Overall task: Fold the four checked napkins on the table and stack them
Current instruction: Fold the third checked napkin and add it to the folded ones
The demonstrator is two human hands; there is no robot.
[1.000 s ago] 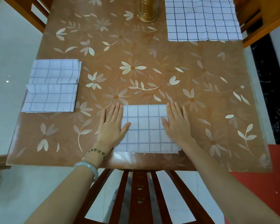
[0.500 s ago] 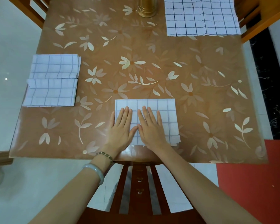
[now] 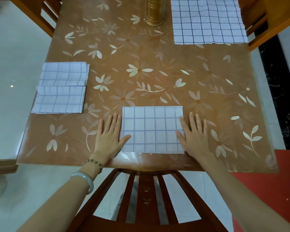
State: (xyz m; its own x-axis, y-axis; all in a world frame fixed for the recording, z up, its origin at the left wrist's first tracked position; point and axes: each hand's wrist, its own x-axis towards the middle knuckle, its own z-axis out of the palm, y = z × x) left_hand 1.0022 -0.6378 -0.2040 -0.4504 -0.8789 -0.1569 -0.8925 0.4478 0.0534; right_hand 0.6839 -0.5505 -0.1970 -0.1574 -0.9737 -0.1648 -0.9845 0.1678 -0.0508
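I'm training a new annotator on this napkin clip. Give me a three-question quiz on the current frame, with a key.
1. True or false: the napkin at the far right is already folded.
2. How many folded napkins lie at the table's left edge?
3. Where do the hands rest? A) both on top of the near napkin's middle B) flat at its two sides C) lifted off the table

Key
1. False: it lies spread open beside the gold bottle.
2. Two, side by side, not yet stacked.
3. B: left hand and right hand lie flat at the sides of the near napkin.
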